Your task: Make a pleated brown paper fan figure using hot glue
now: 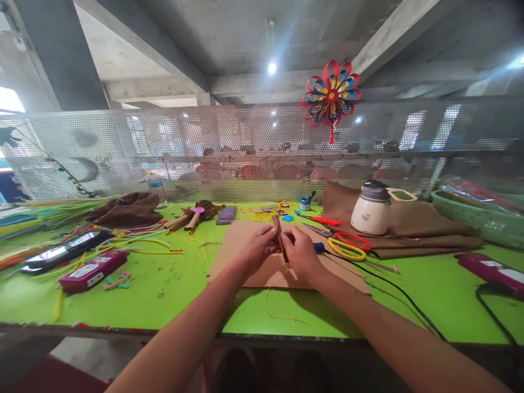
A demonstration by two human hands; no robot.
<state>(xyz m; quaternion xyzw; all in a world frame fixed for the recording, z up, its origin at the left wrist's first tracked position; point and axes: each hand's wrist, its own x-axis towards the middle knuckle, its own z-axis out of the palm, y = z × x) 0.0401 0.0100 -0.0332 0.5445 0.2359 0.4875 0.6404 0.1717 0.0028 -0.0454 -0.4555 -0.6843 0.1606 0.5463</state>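
Note:
Between my two hands, above a brown cardboard sheet [241,240], is a narrow folded brown strip [279,232] that looks like paper or cloth. My left hand [262,245] pinches it from the left, fingers closed. From the other side my right hand [301,248] grips the same strip with thumb and fingers. A thin yellow thread hangs near its lower end, and another yellow thread [282,316] trails over the green tabletop [176,311]. Just right of my right hand lie scissors [347,245] with red and yellow handles, beside a blue-handled tool [319,248] with a black cord.
Left are a phone [65,251], a purple power strip [94,270], coloured pipes and brown fabric [126,210]. A brown paper bow [196,214] lies behind. On the right stand a cream bottle [371,210] and a green basket [470,218]. A perforated screen [245,131] closes the back.

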